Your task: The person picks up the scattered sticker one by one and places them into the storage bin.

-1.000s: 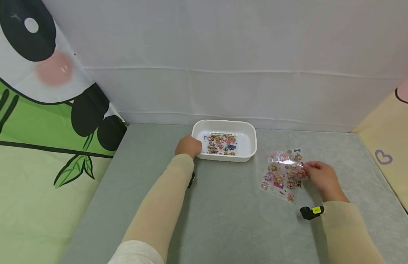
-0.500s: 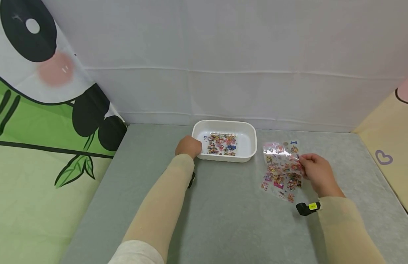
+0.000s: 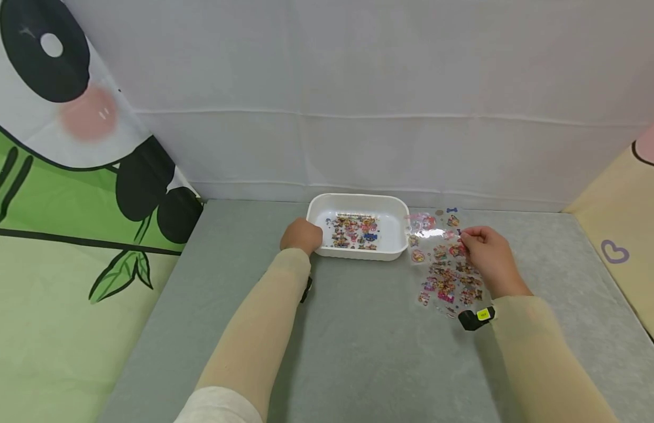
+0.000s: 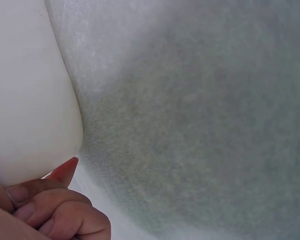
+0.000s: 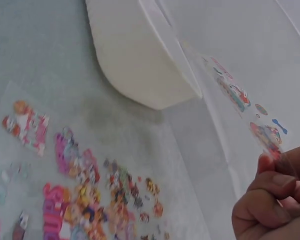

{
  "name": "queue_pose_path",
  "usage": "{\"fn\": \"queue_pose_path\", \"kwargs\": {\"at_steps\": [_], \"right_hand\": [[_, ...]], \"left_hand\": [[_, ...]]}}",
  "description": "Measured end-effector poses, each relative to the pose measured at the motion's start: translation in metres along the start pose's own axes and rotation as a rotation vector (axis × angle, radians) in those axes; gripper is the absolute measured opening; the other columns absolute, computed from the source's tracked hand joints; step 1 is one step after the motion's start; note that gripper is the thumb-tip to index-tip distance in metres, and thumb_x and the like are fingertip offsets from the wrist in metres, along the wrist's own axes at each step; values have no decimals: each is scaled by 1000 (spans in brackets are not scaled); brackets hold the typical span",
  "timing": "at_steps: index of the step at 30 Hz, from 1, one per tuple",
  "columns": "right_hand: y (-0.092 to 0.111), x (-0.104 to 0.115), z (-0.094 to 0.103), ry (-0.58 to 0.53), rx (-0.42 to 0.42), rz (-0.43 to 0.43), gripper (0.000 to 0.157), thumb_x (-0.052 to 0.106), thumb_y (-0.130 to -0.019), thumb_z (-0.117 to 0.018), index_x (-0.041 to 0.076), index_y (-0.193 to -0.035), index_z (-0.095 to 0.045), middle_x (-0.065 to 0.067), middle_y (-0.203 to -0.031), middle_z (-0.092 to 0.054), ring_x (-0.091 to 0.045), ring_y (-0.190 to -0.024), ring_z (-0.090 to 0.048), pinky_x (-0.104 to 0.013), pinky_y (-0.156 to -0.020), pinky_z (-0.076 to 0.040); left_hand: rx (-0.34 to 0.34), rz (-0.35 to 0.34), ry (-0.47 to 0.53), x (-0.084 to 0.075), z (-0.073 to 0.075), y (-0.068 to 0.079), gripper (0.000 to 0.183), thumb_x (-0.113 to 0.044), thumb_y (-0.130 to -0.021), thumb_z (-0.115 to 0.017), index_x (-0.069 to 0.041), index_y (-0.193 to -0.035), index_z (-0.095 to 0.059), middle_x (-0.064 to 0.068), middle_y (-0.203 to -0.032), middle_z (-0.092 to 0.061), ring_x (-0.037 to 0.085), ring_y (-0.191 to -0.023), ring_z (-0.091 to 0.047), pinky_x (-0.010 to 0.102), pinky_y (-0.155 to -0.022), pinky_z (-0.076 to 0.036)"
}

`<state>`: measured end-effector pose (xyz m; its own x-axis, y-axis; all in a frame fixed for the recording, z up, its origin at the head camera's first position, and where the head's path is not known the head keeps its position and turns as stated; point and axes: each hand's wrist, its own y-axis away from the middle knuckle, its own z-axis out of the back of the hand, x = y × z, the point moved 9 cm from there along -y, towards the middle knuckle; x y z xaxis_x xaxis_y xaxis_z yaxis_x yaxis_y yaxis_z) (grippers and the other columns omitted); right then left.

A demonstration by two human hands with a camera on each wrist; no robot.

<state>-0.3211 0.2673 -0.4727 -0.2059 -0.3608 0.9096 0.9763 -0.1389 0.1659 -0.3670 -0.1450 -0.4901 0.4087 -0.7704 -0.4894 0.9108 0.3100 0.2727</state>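
My left hand [image 3: 301, 235] grips the left end of a white plastic tray [image 3: 353, 254]. In the left wrist view its curled fingers [image 4: 65, 215] lie against the tray's corner [image 4: 30, 90]. A clear sheet of colourful cartoon stickers [image 3: 353, 230] lies flat inside. To the right, my right hand [image 3: 490, 261] pinches the edge of another clear sticker sheet [image 3: 439, 236], raised beside the tray's right end; the right wrist view shows this sheet [image 5: 235, 92] tilted. Beneath it, one more sticker sheet [image 5: 90, 200] lies on the table.
The grey table [image 3: 358, 341] ends at a white cloth wall [image 3: 369, 147] just behind the tray. Printed cartoon cloths stand at the left [image 3: 46, 264] and right. A black wrist camera [image 3: 476, 318] sits close to the sheet on the table.
My right hand has lifted the upper sticker sheet away from the one beneath and carried it left and back toward the tray. My left hand and the tray have stayed in place.
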Motion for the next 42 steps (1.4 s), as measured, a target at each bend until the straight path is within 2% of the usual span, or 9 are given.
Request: {"fn": "queue_pose_path", "kwargs": {"at_steps": [6,13,24,30,35,42], "right_hand": [[-8,18,-12,-70,-1,10,36,25,-110,-49,-6,-128,-53,-3,-93,-60,-10,-72,-52,-25,-62,-46],[-19,35,-27,-81,-2,15,33,21,-108,-52,-7,-125,-56,0,-87,-61,-6,-67,-51,-23,-60,-45],[-30,37,-52,-17,-29,-51,29,21,-108,-51,-2,-125,-58,-7,-94,-60,-11,-72,-54,-26,-61,-46],[-31,37,-71,-53,-86,-77,28,21,-107,-52,-1,-123,-59,-8,-99,-60,-13,-77,-55,-26,-64,-46],[-34,37,-82,-21,-123,-85,28,23,-107,-51,2,-124,-60,-11,-109,-60,-21,-90,-54,-33,-76,-45],[-37,44,-94,106,-117,-27,27,19,-106,-50,0,-119,-63,-15,-108,-65,-25,-91,-59,-35,-76,-46]], "left_hand": [[-5,5,4,0,0,0,30,-17,-97,-51,2,-106,-72,15,-99,-71,26,-78,-60,38,-64,-49],[1,13,-8,1,-3,-5,30,-17,-97,-51,3,-108,-71,14,-101,-71,27,-81,-61,39,-66,-50],[20,19,-12,4,-7,-12,31,-17,-98,-50,2,-110,-71,14,-102,-71,27,-81,-61,39,-64,-48],[23,12,-12,4,-4,-10,32,-18,-98,-50,3,-109,-72,14,-102,-71,27,-82,-61,38,-63,-48],[29,15,-19,6,-6,-13,32,-20,-98,-51,2,-108,-72,14,-102,-71,27,-82,-62,38,-63,-48],[29,22,-32,5,-6,-12,32,-20,-98,-51,2,-109,-72,14,-103,-71,27,-82,-62,38,-65,-50]]}}
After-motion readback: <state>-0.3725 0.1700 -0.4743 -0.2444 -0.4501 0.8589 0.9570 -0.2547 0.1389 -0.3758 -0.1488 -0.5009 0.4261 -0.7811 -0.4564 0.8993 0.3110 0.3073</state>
